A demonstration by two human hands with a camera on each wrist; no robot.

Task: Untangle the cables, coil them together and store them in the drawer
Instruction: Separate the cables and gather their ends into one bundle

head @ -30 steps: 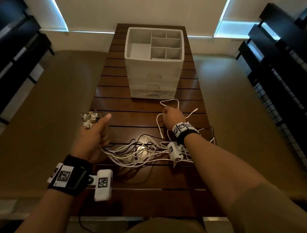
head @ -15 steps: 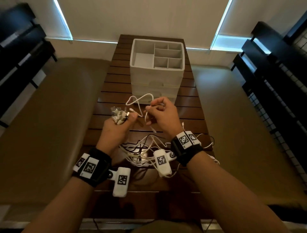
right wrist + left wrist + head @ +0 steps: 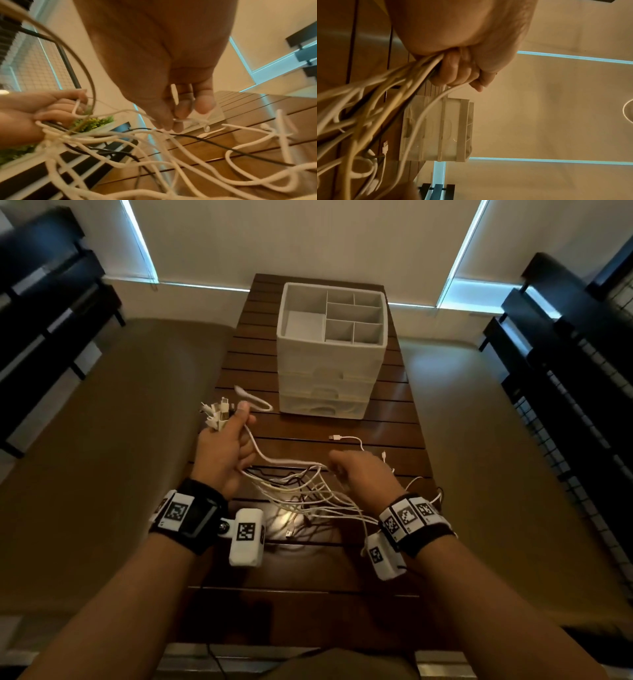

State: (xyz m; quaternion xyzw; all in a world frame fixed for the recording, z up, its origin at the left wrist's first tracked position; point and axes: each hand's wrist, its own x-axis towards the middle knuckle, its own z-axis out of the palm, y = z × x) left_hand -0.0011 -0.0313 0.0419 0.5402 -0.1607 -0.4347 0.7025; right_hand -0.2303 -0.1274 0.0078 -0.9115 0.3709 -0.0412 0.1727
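My left hand is raised over the table's left side. It grips a bundle of white cable ends whose plugs stick out above the fist. Its thumb pins one more white cable that loops toward the drawer unit. In the left wrist view the fingers curl round the strands. From this fist the tangled cables, white with a few black, hang down to the table. My right hand is low over the tangle, and its fingertips pinch a thin white cable. The white drawer unit has its drawers closed.
The dark slatted table is narrow, with tan benches along both sides. A loose USB cable end lies in front of the drawer unit. The unit's top tray has open compartments. Black shelving stands at both room edges.
My right hand has left the spot beside the left hand and dropped down and right into the tangle. The cable end it passed over now sits under the left thumb.
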